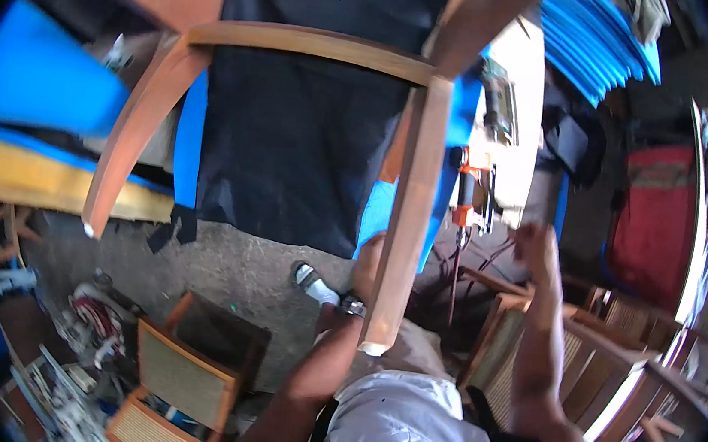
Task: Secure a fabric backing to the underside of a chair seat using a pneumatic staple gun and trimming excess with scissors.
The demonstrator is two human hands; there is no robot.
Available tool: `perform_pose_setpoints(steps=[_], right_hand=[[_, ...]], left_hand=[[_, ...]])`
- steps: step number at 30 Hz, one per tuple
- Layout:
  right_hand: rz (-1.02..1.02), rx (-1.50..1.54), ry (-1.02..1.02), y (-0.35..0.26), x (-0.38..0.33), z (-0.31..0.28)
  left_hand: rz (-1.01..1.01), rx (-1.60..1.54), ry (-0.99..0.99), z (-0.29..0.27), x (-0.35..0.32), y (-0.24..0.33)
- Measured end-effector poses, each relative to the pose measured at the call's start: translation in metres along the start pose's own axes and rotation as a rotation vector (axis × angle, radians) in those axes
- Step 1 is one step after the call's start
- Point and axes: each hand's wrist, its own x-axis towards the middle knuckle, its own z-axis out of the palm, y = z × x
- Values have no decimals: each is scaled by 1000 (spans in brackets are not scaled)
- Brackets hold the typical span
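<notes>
A wooden chair frame lies with its legs pointing toward me, over a black fabric sheet. One leg passes in front of my left hand, which is right beside it. That leg hides my left fingers, so their grip does not show. Off to the right, my right hand is raised near the edge of a pale work surface, its fingers curled together. Anything in them is too small to make out. An orange-and-black hand tool with a cord or hose lies just left of that hand.
Blue sheets are stacked at the far right. Wooden chairs with woven panels stand close on my right and at the lower left. Tangled scrap covers the floor at left. A red panel stands farther right.
</notes>
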Motion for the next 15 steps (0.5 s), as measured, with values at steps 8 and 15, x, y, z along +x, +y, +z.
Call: perform_pose_setpoints(steps=[8, 15], right_hand=[[68, 129, -292, -7, -79, 118], [-331, 281, -171, 72, -71, 237]], left_hand=[[-374, 21, -21, 19, -32, 40], [-986, -943, 146, 44, -33, -40]])
